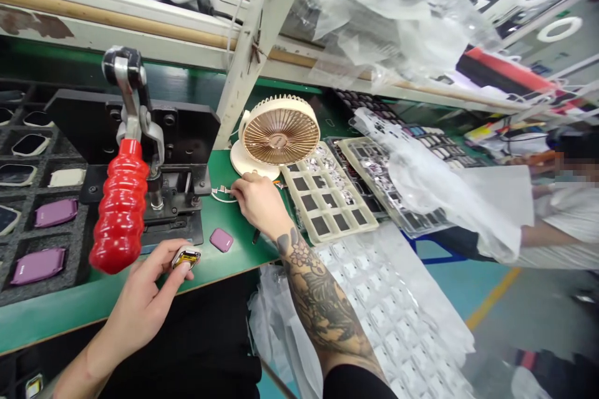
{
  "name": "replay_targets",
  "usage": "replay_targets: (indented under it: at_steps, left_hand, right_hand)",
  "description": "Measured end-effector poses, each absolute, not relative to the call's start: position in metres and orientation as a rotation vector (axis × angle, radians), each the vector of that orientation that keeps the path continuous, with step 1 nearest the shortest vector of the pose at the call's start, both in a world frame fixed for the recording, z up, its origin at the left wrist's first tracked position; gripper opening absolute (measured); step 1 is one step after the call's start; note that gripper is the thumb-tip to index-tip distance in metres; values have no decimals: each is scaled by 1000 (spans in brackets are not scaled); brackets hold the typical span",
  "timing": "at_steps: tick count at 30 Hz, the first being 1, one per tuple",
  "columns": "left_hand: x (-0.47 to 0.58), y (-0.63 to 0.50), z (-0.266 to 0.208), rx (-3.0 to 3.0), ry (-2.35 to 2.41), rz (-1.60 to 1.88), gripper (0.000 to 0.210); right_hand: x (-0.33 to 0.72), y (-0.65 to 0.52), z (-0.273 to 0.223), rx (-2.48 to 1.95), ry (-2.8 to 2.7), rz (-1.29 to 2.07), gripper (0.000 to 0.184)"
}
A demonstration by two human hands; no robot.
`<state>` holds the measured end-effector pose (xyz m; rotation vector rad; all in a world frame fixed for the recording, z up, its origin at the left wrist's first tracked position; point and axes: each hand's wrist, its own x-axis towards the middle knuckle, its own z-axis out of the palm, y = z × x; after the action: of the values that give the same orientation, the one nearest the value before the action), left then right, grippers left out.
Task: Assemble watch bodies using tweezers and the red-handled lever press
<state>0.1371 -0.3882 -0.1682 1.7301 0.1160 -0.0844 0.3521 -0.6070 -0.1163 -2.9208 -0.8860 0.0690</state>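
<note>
My left hand (148, 292) pinches an opened smartwatch case (186, 257) between thumb and fingers. Inside the case a yellow part shows. A purple watch cover (221, 240) lies flat on the green bench to the right of that hand. In front of the fan base, my right hand (261, 201) is closed low over the bench. Its fingertips are at a thin white cable with small metal ends (221, 190); whether they grip it or another small piece is hidden. Left of it stands a toggle clamp press with a red ribbed handle (120, 206).
A cream fan (281, 137) stands behind my right hand. Compartment trays (322, 235) with small parts lie to the right. On the left, a dark foam tray (28, 206) holds watch cases and purple covers. Another person's arm (556, 234) is at the far right, beside plastic sheets (449, 199).
</note>
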Motion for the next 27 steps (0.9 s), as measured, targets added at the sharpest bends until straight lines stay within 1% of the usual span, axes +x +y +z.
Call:
replay_targets:
  at_steps: [3, 8, 12, 15, 18, 20, 22, 25, 27]
  left_hand:
    - [137, -387, -170, 1736, 111, -91, 32]
    - [137, -386, -170, 1738, 111, -71, 31]
    - [136, -386, -168, 1745, 102, -48, 30]
    - [132, -385, -170, 1748, 113, -45, 31]
    - [127, -384, -175, 1738, 167, -37, 38]
    - [126, -383, -178, 1732, 205, -29, 42]
    - [126, -384, -178, 1728, 242, -34, 44]
    - [127, -385, -173, 1720, 313, -70, 47]
    - [127, -386, -170, 1715, 351, -92, 48]
  right_hand:
    - [344, -604, -116, -2983, -877, -26, 33]
    - [339, -596, -124, -3006, -942, -11, 28]
    - [340, -609, -114, -2948, -797, -50, 30]
    - [340, -647, -89, -2839, -605, -198, 26]
    - [336, -701, -66, -2830, -437, -301, 19]
    - [333, -740, -59, -2924, -269, -287, 24]
    - [332, -774, -61, -3019, -80, -241, 29]
    - [339, -810, -74, -3074, 74, -223, 20]
    - [350, -821, -83, -3085, 74, -224, 20]
